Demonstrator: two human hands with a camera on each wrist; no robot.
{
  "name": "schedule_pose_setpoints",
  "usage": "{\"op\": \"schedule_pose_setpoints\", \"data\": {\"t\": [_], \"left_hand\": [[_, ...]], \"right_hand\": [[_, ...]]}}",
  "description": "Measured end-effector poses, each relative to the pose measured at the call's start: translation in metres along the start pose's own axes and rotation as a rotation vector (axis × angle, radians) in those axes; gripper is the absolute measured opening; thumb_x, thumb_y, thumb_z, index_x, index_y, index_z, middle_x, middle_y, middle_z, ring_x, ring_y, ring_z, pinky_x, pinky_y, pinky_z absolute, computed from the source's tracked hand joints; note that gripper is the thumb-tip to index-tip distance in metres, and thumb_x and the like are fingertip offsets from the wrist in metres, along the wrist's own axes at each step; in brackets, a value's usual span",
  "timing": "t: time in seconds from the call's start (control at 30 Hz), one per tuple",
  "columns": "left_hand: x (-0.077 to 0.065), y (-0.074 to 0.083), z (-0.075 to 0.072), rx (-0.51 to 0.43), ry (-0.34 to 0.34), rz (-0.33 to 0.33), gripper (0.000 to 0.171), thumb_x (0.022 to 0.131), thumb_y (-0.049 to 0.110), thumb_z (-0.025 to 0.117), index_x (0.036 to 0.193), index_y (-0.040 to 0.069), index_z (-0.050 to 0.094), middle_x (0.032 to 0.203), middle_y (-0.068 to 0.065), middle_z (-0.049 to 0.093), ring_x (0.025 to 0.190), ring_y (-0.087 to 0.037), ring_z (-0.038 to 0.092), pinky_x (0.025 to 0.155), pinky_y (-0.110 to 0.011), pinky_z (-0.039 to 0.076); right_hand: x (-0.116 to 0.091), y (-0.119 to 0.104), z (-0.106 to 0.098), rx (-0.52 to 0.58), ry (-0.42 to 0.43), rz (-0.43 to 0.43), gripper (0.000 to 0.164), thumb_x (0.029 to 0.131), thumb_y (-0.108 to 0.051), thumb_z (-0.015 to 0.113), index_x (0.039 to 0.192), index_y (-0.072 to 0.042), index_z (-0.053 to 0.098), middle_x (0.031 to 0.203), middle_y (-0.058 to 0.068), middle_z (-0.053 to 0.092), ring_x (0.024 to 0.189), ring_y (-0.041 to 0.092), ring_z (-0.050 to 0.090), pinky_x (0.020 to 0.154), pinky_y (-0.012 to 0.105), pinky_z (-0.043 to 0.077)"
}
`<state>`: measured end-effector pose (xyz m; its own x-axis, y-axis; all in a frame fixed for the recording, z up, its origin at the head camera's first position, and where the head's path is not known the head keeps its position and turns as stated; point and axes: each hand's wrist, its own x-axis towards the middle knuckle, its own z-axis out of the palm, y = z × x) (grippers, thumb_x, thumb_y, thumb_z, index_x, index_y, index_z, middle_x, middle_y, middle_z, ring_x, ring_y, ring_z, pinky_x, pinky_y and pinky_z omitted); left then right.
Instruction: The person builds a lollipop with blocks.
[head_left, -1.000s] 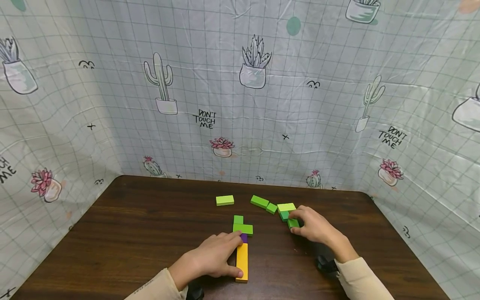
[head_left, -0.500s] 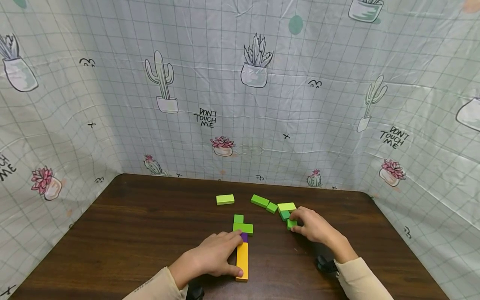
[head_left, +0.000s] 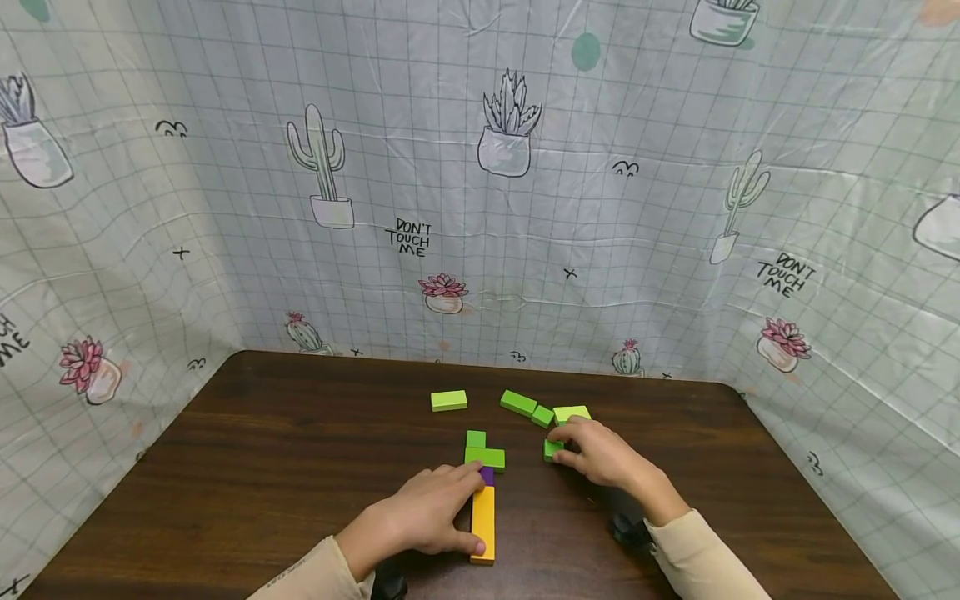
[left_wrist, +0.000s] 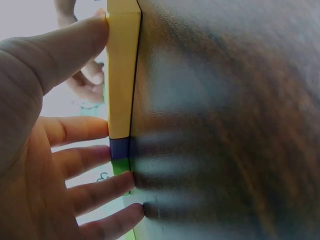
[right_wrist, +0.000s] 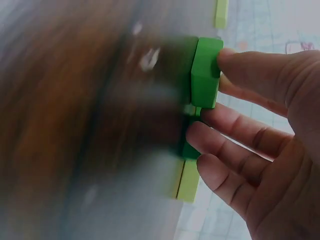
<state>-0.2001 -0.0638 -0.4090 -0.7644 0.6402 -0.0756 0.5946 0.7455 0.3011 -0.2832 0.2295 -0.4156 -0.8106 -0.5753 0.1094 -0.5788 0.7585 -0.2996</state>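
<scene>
In the head view my right hand (head_left: 607, 457) pinches a small bright green block (head_left: 550, 451) between thumb and fingers, low over the table. The right wrist view shows this green block (right_wrist: 206, 70) against the thumb tip, with a darker green block (right_wrist: 191, 149) behind the fingers. My left hand (head_left: 416, 510) rests beside a row of blocks, fingers fairly straight. Its thumb touches the long yellow block (head_left: 484, 527); its fingertips lie by the purple block (head_left: 488, 476). Two green blocks, one crosswise (head_left: 492, 458) and one small (head_left: 476, 439), continue the row.
Farther back lie a lime block (head_left: 448, 401), a green block (head_left: 518, 403) touching a small green block (head_left: 542, 416), and another lime block (head_left: 573, 413) near the right fingers. A cactus-print curtain (head_left: 480, 208) surrounds the dark wooden table (head_left: 300, 433).
My right hand has moved left with the small green block, away from the darker green block, which it now hides in the head view. The left hand has stayed in place.
</scene>
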Motion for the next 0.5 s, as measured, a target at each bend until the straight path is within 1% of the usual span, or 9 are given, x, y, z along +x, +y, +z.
{"op": "schedule_pose_setpoints", "data": {"t": [0.13,0.33,0.5], "left_hand": [[0.001,-0.001,0.0,-0.003,-0.005,-0.003,0.069,0.078,0.061,0.068,0.13,0.02,0.051,0.149,-0.003,0.038,0.128,-0.023,0.044,0.101,-0.045,0.038],[0.002,-0.002,-0.001,-0.007,-0.003,-0.001,0.066,0.078,0.061,0.068,0.127,0.021,0.051,0.148,-0.004,0.039,0.127,-0.024,0.045,0.1,-0.045,0.039],[0.001,-0.002,0.0,-0.012,0.005,0.004,0.064,0.078,0.061,0.068,0.125,0.021,0.052,0.147,-0.003,0.04,0.126,-0.024,0.046,0.099,-0.045,0.04]], "right_hand": [[0.009,-0.007,0.001,0.006,-0.017,0.002,0.025,0.089,-0.02,0.069,0.112,-0.011,0.068,0.105,-0.001,0.063,0.094,0.018,0.06,0.08,0.04,0.049],[0.028,-0.011,0.005,0.023,-0.007,-0.027,0.024,0.087,-0.018,0.071,0.109,-0.009,0.069,0.099,-0.002,0.064,0.086,0.015,0.059,0.076,0.036,0.05],[0.042,-0.016,0.01,0.067,-0.012,-0.052,0.022,0.087,-0.016,0.071,0.107,-0.008,0.07,0.096,-0.001,0.065,0.084,0.015,0.058,0.075,0.034,0.05]]}}
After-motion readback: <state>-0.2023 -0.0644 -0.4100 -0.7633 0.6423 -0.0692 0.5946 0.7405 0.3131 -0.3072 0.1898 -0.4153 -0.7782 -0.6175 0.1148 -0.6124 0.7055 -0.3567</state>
